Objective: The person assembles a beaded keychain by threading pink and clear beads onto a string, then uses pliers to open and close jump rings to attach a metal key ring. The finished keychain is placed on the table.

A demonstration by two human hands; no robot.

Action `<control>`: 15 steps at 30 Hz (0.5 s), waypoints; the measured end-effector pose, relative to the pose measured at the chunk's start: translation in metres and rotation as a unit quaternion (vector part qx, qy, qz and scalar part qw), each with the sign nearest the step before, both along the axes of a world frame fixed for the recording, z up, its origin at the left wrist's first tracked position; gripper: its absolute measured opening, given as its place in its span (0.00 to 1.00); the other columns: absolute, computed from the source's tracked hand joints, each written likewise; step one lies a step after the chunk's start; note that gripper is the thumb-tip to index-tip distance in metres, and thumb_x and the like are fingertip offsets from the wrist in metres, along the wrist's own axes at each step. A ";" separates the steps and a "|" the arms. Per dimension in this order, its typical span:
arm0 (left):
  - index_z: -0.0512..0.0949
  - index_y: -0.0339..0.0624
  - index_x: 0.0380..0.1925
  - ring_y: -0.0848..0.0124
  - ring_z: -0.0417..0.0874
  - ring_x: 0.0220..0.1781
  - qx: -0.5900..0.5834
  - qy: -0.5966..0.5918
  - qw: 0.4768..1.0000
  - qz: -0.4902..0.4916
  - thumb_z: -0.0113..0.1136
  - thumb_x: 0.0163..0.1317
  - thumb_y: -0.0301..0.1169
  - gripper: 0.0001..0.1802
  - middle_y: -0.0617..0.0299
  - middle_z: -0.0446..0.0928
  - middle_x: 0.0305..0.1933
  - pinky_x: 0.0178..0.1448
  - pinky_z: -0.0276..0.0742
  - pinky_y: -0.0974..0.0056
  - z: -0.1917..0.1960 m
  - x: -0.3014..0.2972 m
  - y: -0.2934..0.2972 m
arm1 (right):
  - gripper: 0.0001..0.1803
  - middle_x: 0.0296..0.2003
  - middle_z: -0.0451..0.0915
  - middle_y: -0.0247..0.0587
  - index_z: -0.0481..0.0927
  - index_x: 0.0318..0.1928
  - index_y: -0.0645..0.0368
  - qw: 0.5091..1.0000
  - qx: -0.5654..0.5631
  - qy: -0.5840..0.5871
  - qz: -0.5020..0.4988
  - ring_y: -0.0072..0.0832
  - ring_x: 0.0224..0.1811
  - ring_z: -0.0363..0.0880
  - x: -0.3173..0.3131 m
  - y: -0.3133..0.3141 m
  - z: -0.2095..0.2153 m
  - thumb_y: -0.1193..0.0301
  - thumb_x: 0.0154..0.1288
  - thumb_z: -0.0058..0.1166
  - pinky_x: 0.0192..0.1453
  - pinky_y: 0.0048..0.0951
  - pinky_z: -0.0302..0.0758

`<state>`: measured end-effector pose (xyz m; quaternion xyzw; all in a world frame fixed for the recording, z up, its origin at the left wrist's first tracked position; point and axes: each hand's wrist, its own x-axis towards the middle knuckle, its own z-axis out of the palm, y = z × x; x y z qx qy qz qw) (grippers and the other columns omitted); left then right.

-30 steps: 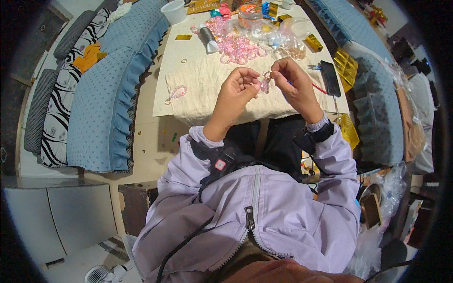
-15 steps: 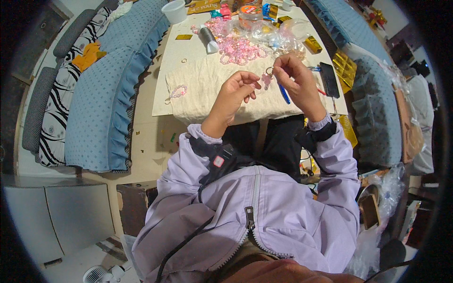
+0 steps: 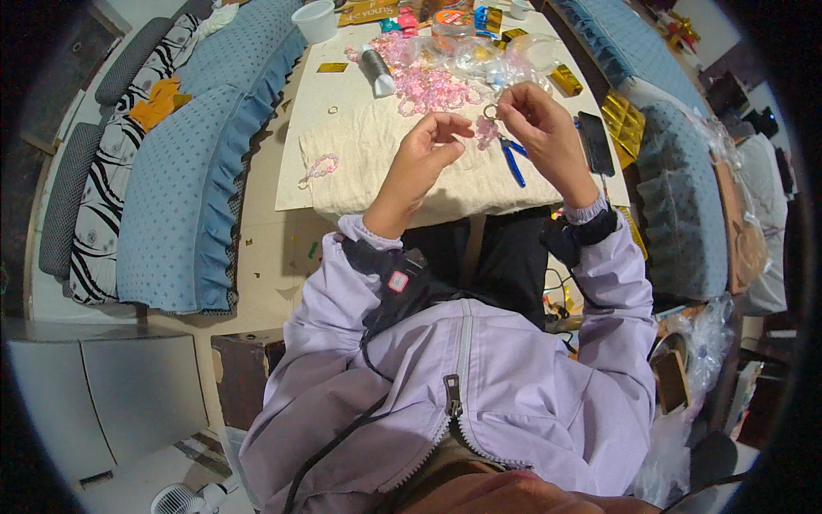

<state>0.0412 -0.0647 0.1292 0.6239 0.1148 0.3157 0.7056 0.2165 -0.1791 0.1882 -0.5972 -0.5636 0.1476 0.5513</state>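
My right hand (image 3: 542,128) pinches a small metal ring with a pink beaded piece (image 3: 489,128) hanging from it, above the cream cloth (image 3: 377,150) on the low table (image 3: 295,184). My left hand (image 3: 431,150) is raised just left of it, fingers curled, thumb and fingertips close together; I cannot make out anything in it. Blue-handled pliers (image 3: 512,158) lie on the cloth under my right hand. A heap of pink beads (image 3: 424,81) sits further back.
A finished pink bead loop (image 3: 318,169) lies at the cloth's left edge. A grey spool (image 3: 375,68), white cup (image 3: 315,19), gold boxes (image 3: 565,80) and a black phone (image 3: 595,141) are on the table. Blue cushioned seats (image 3: 184,184) flank it.
Both hands lifted slightly away from my body; the right hand raised the ring with the pink piece while the left hand came off it and stays beside it.
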 end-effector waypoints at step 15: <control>0.69 0.38 0.64 0.63 0.80 0.66 -0.040 -0.016 0.994 -0.096 0.64 0.67 0.24 0.26 0.51 0.79 0.63 0.68 0.75 0.61 -0.005 0.024 -0.011 | 0.11 0.31 0.81 0.33 0.79 0.42 0.65 0.999 0.016 0.006 -0.032 0.16 0.33 0.80 -0.005 0.002 0.009 0.67 0.74 0.59 0.35 0.21 0.79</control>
